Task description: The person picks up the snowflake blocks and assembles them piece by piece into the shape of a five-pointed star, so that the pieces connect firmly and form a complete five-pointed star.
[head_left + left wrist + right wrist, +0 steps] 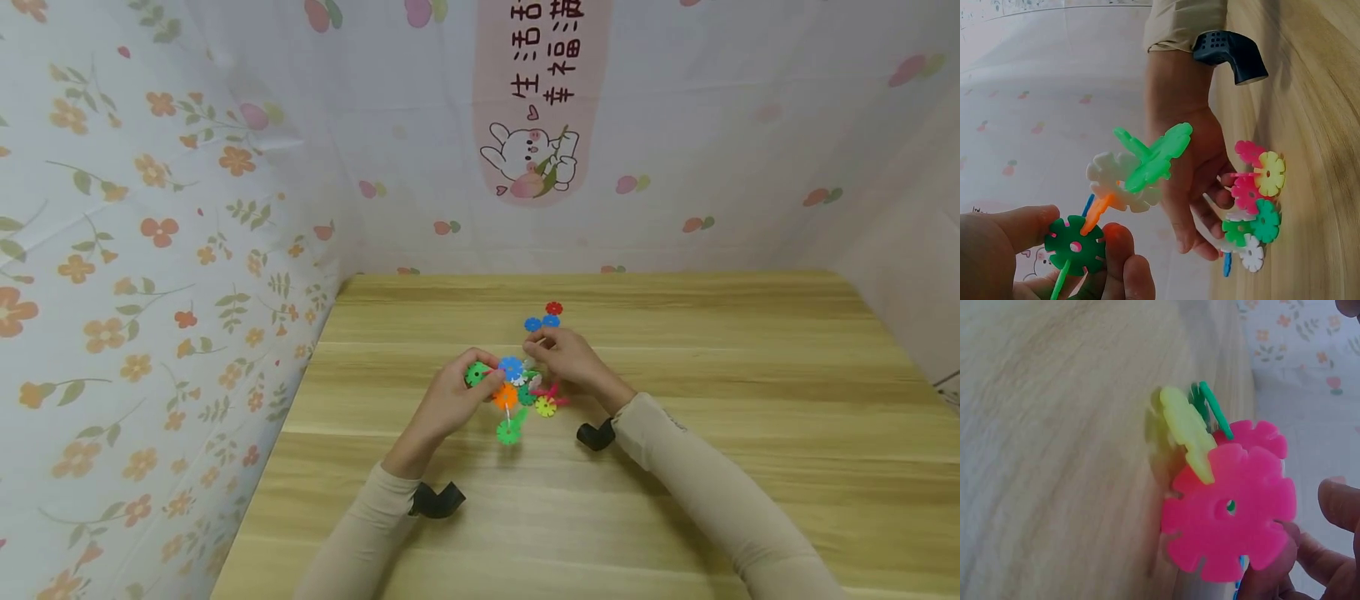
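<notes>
My left hand (448,400) pinches a dark green flower disc (1075,245) between thumb and fingers. That disc belongs to a joined group raised above the table, with an orange disc (506,396), a white disc (1121,181), a bright green disc (1161,156) and a blue disc (512,369). My right hand (573,357) is low over the table, fingers loosely bent and thumb apart, with nothing plainly between them. Beside its fingers stands another cluster: pink disc (1229,512), yellow disc (1186,432), green disc (1266,220) and white disc (1252,252).
Past my right hand lie blue discs (551,321) and a red disc (554,308) on the wooden table (735,375). Black wrist-worn pieces (437,501) hang at both sleeves. Patterned cloth (420,125) hangs behind the table and on its left.
</notes>
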`<act>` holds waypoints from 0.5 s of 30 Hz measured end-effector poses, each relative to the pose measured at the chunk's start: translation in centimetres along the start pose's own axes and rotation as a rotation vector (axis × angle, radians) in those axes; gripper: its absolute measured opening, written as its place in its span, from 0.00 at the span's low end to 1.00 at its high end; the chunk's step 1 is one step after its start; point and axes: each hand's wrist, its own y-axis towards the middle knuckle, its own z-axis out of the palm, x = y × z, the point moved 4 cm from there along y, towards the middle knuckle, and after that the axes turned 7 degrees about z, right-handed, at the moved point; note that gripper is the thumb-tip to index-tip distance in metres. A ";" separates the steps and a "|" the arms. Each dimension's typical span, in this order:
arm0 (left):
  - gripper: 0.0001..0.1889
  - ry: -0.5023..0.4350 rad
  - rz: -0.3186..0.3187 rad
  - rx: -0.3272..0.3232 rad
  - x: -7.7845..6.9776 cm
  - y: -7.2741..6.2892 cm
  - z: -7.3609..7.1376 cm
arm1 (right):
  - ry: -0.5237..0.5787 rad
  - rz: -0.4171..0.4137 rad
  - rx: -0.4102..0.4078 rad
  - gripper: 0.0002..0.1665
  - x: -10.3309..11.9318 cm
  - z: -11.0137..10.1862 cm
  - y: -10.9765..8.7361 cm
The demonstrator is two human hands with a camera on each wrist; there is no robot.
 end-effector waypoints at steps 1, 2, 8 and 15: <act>0.13 -0.005 0.001 0.001 0.1 0.0 0.0 | 0.000 -0.003 0.008 0.21 -0.1 0.1 0.1; 0.13 -0.011 0.001 0.003 0.1 0.0 0.0 | -0.003 -0.004 0.013 0.21 -0.1 0.2 0.2; 0.14 -0.032 -0.003 -0.004 0.3 0.1 0.0 | -0.064 -0.042 0.051 0.19 -0.2 0.9 0.6; 0.12 -0.030 -0.003 -0.013 0.2 0.0 -0.1 | -0.205 -0.085 0.072 0.14 0.1 1.7 0.3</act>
